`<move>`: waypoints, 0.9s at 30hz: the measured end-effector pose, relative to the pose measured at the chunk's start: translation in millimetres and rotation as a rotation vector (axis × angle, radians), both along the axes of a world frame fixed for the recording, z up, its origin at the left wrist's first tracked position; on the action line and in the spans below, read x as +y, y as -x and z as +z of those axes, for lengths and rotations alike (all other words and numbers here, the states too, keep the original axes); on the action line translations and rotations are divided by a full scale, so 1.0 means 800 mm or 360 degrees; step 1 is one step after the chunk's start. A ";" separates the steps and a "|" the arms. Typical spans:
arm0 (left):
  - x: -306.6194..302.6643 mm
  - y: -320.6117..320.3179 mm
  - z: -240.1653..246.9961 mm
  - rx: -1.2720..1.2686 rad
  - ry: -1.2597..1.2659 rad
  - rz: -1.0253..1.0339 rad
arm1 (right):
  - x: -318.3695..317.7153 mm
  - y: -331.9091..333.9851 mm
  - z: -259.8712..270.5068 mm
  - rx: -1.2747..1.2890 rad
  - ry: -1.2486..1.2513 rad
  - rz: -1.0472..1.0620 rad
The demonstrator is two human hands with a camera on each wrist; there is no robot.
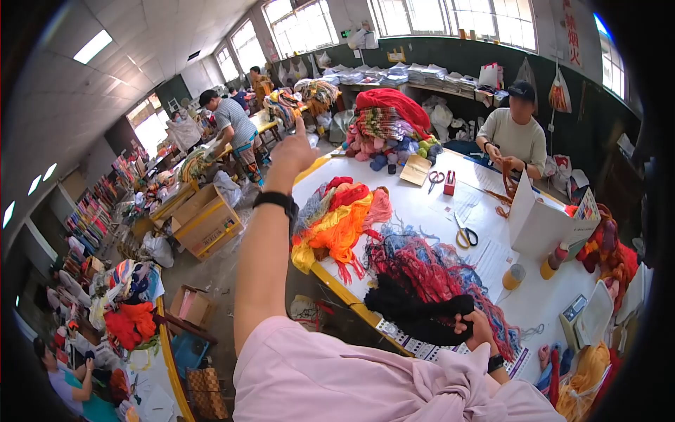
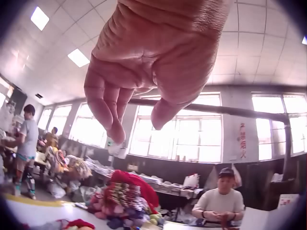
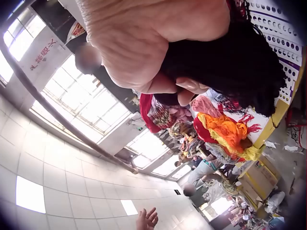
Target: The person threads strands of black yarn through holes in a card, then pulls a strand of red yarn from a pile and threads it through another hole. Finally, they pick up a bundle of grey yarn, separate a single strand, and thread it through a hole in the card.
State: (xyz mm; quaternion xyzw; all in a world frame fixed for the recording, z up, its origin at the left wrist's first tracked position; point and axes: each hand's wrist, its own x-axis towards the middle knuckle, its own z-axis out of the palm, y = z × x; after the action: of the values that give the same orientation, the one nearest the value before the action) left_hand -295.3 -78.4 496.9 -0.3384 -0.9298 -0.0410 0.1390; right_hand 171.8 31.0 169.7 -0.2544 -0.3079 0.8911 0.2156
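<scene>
While my left hand (image 1: pixel 294 153) hovers high on the left, fingers loosely apart and holding nothing, my right hand (image 1: pixel 479 329) curls its fingers round the black yarn (image 1: pixel 411 306) at the table's (image 1: pixel 415 204) near edge. The black yarn touches the red-blue yarn (image 1: pixel 422 264); orange yarn (image 1: pixel 346 226) lies left of it, and black-handled scissors (image 1: pixel 465 237) lie farther back.

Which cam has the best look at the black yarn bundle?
Head view: most of the black yarn bundle shows, right hand gripping one end. Right wrist is closer, but the hand covers part. Left wrist doesn't show it.
</scene>
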 end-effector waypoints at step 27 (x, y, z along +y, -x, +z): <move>0.041 0.019 0.033 -0.0579 -0.0115 0.0230 | 0.019 0.000 -0.012 -0.0033 0.0046 0.0036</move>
State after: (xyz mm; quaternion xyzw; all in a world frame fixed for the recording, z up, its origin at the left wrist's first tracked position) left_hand -310.6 -45.5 523.2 -0.2526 -0.9593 -0.1249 -0.0166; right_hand 171.6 46.4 160.0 -0.2633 -0.3001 0.8951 0.1986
